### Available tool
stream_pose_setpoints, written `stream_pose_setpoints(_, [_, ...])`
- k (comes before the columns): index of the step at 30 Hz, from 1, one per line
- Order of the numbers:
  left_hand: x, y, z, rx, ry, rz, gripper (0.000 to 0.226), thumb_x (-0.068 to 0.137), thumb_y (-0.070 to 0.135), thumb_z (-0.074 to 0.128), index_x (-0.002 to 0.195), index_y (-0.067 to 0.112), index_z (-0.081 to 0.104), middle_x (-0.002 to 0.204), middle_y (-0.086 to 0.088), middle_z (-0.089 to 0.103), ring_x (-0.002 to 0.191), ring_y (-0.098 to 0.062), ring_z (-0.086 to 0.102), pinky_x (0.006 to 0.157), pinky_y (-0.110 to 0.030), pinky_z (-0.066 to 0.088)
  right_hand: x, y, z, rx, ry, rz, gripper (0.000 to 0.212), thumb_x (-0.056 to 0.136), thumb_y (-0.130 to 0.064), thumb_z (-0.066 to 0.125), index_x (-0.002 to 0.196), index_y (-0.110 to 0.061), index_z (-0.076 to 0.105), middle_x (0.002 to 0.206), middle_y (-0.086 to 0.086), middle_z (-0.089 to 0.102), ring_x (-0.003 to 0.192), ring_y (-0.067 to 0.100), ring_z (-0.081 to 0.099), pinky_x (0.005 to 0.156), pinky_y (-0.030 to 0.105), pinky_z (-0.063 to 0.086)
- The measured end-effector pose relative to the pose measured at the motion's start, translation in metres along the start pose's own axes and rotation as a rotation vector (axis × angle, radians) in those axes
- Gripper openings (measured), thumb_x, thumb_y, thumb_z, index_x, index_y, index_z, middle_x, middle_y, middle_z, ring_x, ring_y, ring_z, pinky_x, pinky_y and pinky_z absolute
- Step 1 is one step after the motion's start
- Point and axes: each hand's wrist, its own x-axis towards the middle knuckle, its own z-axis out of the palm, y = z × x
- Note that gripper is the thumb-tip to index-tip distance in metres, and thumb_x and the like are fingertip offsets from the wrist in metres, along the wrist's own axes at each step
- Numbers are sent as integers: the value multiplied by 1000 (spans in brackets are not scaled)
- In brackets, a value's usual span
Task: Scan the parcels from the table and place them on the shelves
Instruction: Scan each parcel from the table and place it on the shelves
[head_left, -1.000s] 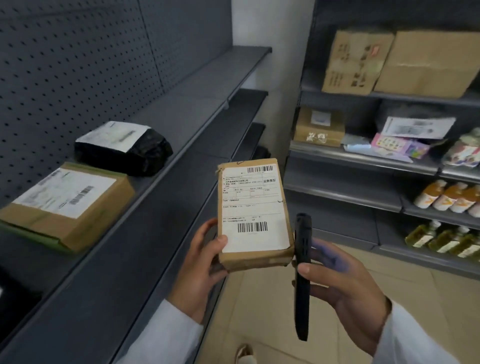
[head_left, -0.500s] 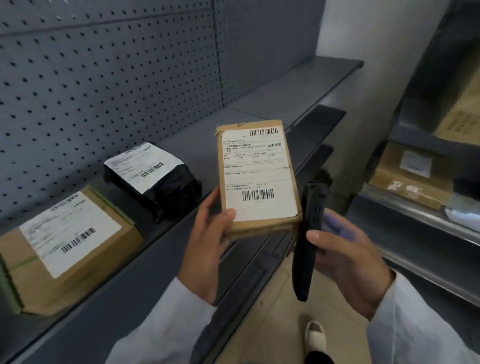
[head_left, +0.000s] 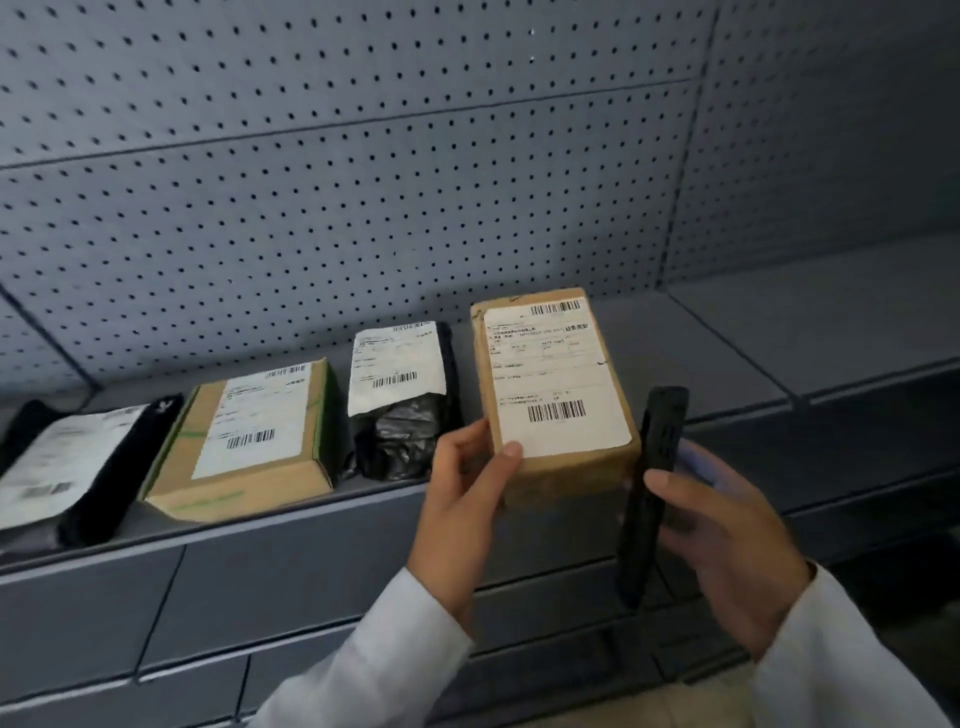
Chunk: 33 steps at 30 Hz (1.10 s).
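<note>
The cardboard parcel (head_left: 556, 395) in hand is a small brown box with a white shipping label facing up, its lower barcode plainly readable. The left hand (head_left: 462, 499) grips it at its near left corner, thumb pressed on the label's edge and fingers curled underneath, holding it just above the front of the grey shelf (head_left: 727, 332), over the bare stretch to the right of the parcels already there. The right hand (head_left: 727, 540) is wrapped around a black handheld scanner (head_left: 649, 493), held upright just beside the parcel's right edge, its face turned away from the camera so its screen cannot be read.

Whether this parcel has already been scanned cannot be told from the view; the scanner's position off to the side and the box's place over the shelf suggest that placing is the step in hand. The parcel is not yet set down.

Three parcels already lie in a row on the same shelf to the left: a black poly bag (head_left: 400, 405) with a white label closest, a larger cardboard box (head_left: 249, 441) with green tape beside it, and a flat black mailer (head_left: 78, 467) at the far left. The pegboard back panel (head_left: 363, 182) rises behind them. The desk with any remaining parcels is out of view, so how many are left is unknown.
</note>
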Motion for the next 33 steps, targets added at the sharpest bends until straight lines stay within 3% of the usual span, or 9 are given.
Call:
stream_pose_setpoints(3, [5, 0, 17, 51, 51, 18, 28, 94, 25, 62, 121, 21, 54, 111, 12, 71, 103, 1, 66, 96, -29, 52, 19, -5, -7, -1, -73, 33, 49, 70, -15, 68, 118, -9, 69, 103, 7, 75, 82, 16, 73, 86, 44, 52])
stream_pose_setpoints(6, [23, -2, 31, 110, 88, 3, 20, 96, 28, 61, 114, 25, 51, 111, 13, 67, 100, 5, 64, 97, -24, 50, 40, -14, -15, -31, -128, 62, 44, 69, -18, 69, 112, -15, 72, 101, 4, 76, 85, 15, 72, 78, 37, 52])
stream_pose_setpoints(9, [40, -4, 39, 107, 141, -29, 27, 95, 36, 62, 118, 22, 55, 116, 6, 68, 110, -9, 64, 97, -29, 50, 59, -18, -18, -66, -162, 88, 31, 74, -17, 71, 105, -18, 75, 95, 0, 77, 82, 13, 73, 72, 34, 49])
stream_pose_setpoints(12, [48, -4, 44, 131, 195, -57, 36, 95, 42, 60, 123, 21, 56, 118, 4, 66, 108, -9, 61, 91, -25, 48, 75, -18, -17, -61, -200, 114, 16, 89, -10, 66, 101, -17, 74, 82, -3, 76, 69, 8, 72, 67, 30, 49])
stream_pose_setpoints(15, [53, -5, 47, 132, 232, -60, 36, 94, 44, 61, 122, 22, 56, 120, 2, 66, 111, -13, 62, 101, -34, 48, 87, -15, -18, -60, -206, 117, 12, 88, -12, 68, 96, -18, 74, 78, -2, 73, 68, 13, 71, 64, 29, 51])
stream_pose_setpoints(22, [66, -11, 48, 128, 258, -57, 39, 84, 53, 66, 113, 27, 58, 119, 2, 68, 111, -15, 64, 106, -45, 46, 96, -13, -18, -8, -196, 121, 27, 84, -14, 74, 111, -15, 72, 86, 5, 70, 82, 23, 67, 72, 36, 53])
stream_pose_setpoints(27, [68, -13, 51, 121, 256, -63, 64, 63, 68, 68, 115, 32, 58, 121, 5, 68, 114, -16, 63, 107, -45, 45, 97, -20, -19, -21, -218, 115, 17, 86, -11, 72, 103, -14, 72, 74, 3, 66, 71, 21, 64, 64, 36, 52])
stream_pose_setpoints(30, [67, -13, 51, 111, 248, -61, 64, 65, 66, 68, 116, 31, 58, 120, 6, 69, 113, -15, 64, 107, -44, 45, 97, -24, -21, -46, -249, 117, 12, 87, -13, 73, 98, -15, 71, 71, 3, 64, 63, 21, 63, 54, 35, 52])
stream_pose_setpoints(33, [66, -12, 50, 118, 242, -54, 58, 71, 61, 68, 119, 28, 59, 119, 6, 69, 112, -15, 65, 107, -44, 46, 97, -24, -22, -48, -264, 120, 14, 86, -13, 73, 100, -14, 70, 75, 6, 62, 66, 24, 61, 54, 35, 52])
